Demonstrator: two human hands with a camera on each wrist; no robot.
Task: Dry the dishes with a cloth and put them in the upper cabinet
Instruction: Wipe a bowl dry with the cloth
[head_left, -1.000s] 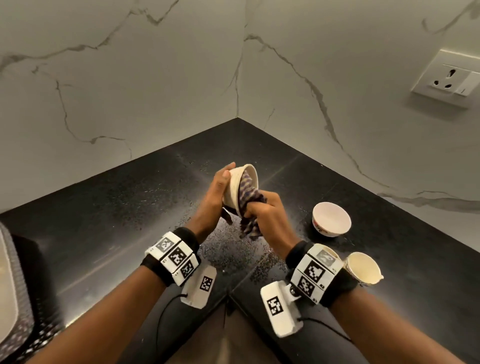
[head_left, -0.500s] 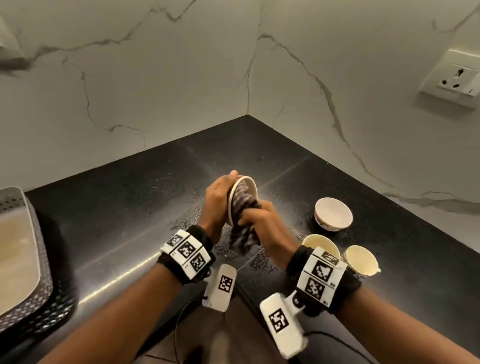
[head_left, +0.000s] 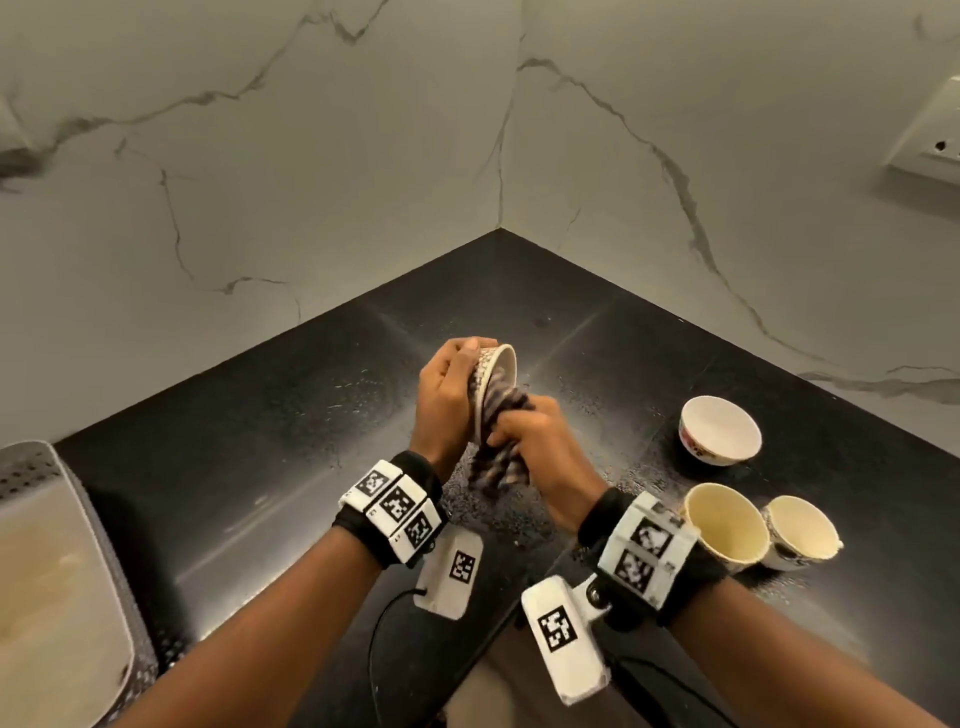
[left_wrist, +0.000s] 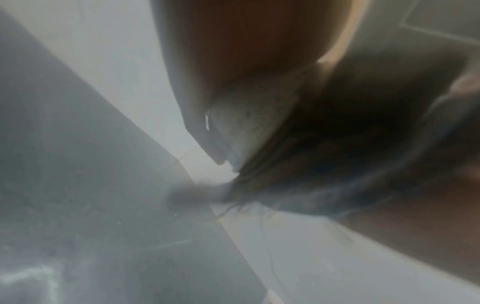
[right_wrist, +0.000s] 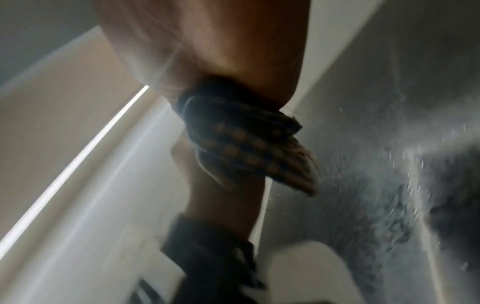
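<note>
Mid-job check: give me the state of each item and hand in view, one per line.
Held bowl: tipped on its side, cloth inside it.
Cloth: bunched, pushed into the held bowl.
Left hand: grips the held bowl.
Right hand: grips the cloth.
White bowl: upright on the counter.
Two cups: upright, look empty.

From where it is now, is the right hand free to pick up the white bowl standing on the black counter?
Probably not yet. The right hand grips the checked cloth pushed into the patterned cup that the left hand holds. The white bowl stands unobstructed to its right, so the path looks open once the cloth is released.
</note>
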